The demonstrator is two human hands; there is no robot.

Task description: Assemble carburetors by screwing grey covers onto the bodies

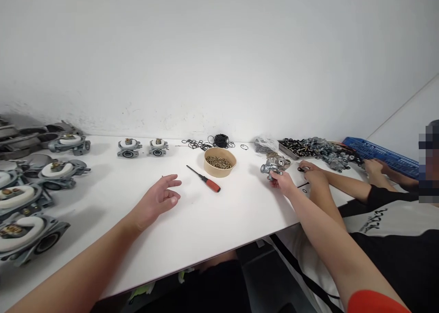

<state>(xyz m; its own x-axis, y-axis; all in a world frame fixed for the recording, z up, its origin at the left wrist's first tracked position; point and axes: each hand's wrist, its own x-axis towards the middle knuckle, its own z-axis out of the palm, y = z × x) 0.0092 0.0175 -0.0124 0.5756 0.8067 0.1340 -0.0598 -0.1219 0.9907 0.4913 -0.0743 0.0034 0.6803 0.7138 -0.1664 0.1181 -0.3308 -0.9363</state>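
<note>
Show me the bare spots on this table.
Bare: white tabletop between the open left hand and red-handled screwdriver, and from there to the near edge. Crowded: grey metal carburetor bodies at left, black O-rings by the wall.

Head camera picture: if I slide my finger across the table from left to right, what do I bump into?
Grey metal parts → left hand → screwdriver → bowl of brass bits → metal part held by the right hand → blue tray.

The left hand (pixel 159 197) lay open, fingers loosely curled; the right hand (pixel 281 181) reached far forward, fingers closed.
</note>
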